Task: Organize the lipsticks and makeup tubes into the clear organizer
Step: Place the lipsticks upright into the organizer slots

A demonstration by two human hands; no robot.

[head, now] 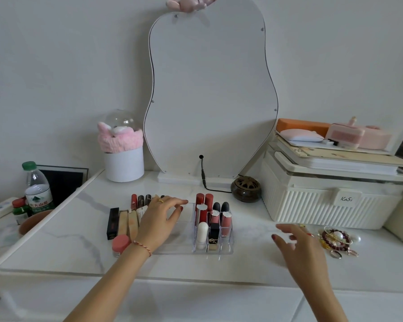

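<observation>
Left hand point(159, 219) open, right hand point(298, 248) open, fingers spread.

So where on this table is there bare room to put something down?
Bare marble runs along the front edge, and between the clear organizer and the right hand. It is crowded left of the organizer with lipsticks, and by the bracelets.

A single head-worn wide-angle view looks forward and down from close above the tabletop point(79, 231), facing the wall and a standing mirror point(209, 94); edges bow, so far corners are probably distorted.
</observation>
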